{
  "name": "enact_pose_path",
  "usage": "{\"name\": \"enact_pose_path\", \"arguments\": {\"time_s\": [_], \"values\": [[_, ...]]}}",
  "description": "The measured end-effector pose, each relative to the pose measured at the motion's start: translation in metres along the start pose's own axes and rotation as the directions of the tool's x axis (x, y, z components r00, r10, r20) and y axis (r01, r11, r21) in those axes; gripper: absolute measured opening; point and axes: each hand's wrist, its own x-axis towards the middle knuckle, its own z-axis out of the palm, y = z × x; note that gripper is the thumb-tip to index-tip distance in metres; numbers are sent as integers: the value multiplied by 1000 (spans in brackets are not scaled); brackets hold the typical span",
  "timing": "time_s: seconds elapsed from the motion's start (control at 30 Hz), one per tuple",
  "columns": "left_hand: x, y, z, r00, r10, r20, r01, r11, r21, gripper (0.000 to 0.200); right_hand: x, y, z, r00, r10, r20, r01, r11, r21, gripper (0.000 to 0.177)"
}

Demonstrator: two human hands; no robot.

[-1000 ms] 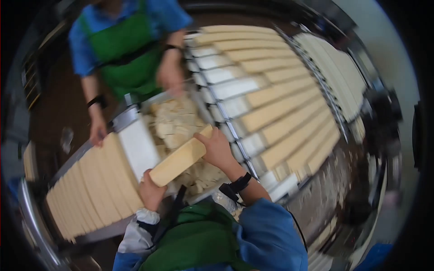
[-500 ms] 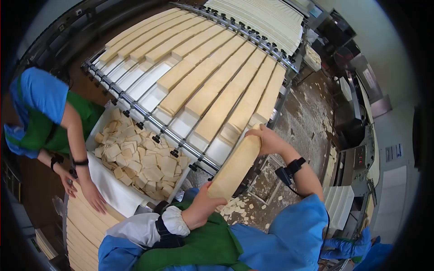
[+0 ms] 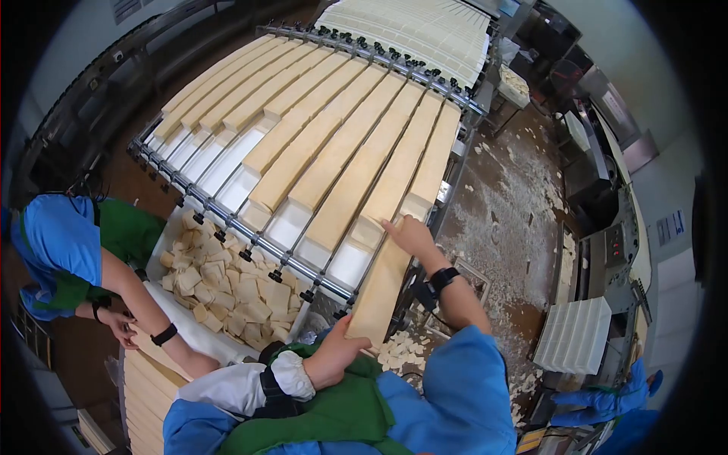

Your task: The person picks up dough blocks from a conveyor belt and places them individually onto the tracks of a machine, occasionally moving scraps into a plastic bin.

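A long block of stacked thin pale dough sheets [image 3: 381, 294] slants across the right front corner of the slatted conveyor. Around its near end, my left hand [image 3: 334, 358] is closed, thumb on the side. My right hand [image 3: 412, 238] grips its far end, fingertips close to the face of the neighbouring row. Several long rows of stacked dough sheets [image 3: 345, 155] lie side by side on the conveyor [image 3: 350, 263] between thin metal rods. Part of the held stack's far end is hidden behind my right fingers.
Loose dough pieces fill a white bin [image 3: 301, 322] below the conveyor's front bar [image 3: 258, 239]. At left, a co-worker's hands [image 3: 121, 327] are over more stacked sheets [image 3: 144, 398]. Scraps litter the floor [image 3: 508, 205]. White stacked trays [image 3: 574, 334] and another person [image 3: 618, 394] are at right.
The held stack has swung steeper and lower, toward the conveyor's right edge. My right hand has shifted left and a little down. The co-worker's nearer hand has moved right, toward my left sleeve.
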Motion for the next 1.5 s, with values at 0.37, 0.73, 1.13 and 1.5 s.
{"name": "enact_pose_path", "arguments": {"time_s": [0.37, 0.73, 1.13, 1.5], "values": [[18, 3, 2, 1000, 19, -6, -18, 1000, 22, 75, 1, 12, 16, 904, -222, -366, 190, 974, -120, 54], [68, 10, 10, 989, 119, -85, -103, 979, 174, 78, -33, -20, -7, 640, -457, -617, 365, 888, -279, 36], [91, -21, -2, 942, 301, -146, -274, 945, 181, 56, -114, -37, -7, 638, -761, 118, 717, 642, 270, 33], [81, -9, -16, 975, 205, -81, -187, 965, 183, 56, -112, -47, -9, 577, -793, 197, 794, 601, 95, 38]]}}
